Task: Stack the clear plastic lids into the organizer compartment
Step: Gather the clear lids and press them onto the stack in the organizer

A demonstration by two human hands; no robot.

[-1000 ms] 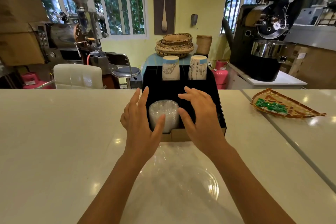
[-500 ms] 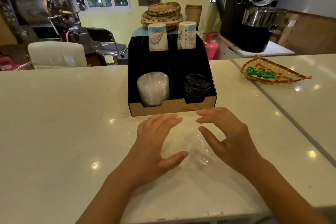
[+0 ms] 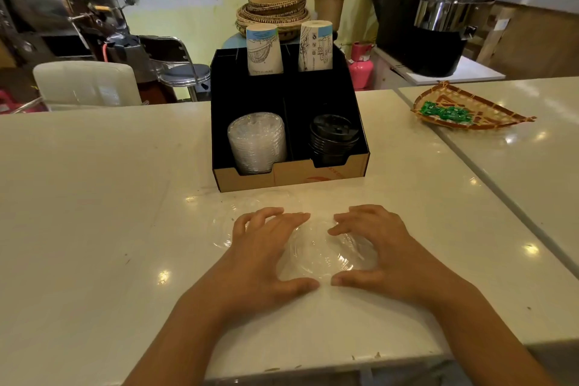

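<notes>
A black cardboard organizer [image 3: 289, 177] stands on the white counter in front of me. Its front left compartment holds a stack of clear plastic lids [image 3: 257, 142]. Loose clear lids [image 3: 316, 255] lie flat on the counter, nearer to me than the organizer. My left hand [image 3: 266, 252] and my right hand [image 3: 380, 247] curve around these loose lids from both sides, fingers spread and thumbs nearly meeting at the near rim. Another faint clear lid [image 3: 224, 229] shows to the left of my left hand.
Black lids [image 3: 332, 142] fill the organizer's front right compartment, and two upside-down paper cup stacks [image 3: 264, 48] stand in the rear ones. A woven tray with green packets [image 3: 463, 111] sits at the right, beyond a counter seam. The counter's near edge is close below my forearms.
Both hands drew back from the lid stack in the organizer toward me and came down around the loose clear lids on the counter. The camera tilted downward.
</notes>
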